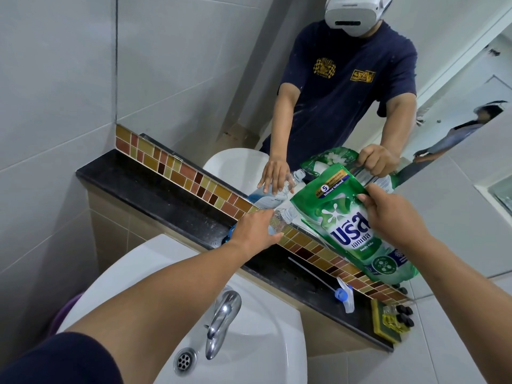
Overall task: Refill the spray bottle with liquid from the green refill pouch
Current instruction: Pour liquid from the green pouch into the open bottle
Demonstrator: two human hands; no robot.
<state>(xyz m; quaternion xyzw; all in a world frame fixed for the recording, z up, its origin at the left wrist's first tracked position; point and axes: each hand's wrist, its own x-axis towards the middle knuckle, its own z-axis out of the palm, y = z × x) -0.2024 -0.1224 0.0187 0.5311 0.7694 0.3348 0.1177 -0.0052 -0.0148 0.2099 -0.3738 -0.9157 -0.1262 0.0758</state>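
Note:
A clear spray bottle with its top off stands on the black ledge against the mirror, blue liquid low inside it. My left hand is wrapped around the bottle's body. My right hand holds the green refill pouch by its upper edge, lifted above the ledge just right of the bottle's open neck. The spray head, white and blue with a long dip tube, lies on the ledge to the right.
A white sink with a chrome tap sits below the ledge. A yellow-green sponge and small dark-capped bottles lie at the ledge's right end. The mirror reflects me and a tiled strip.

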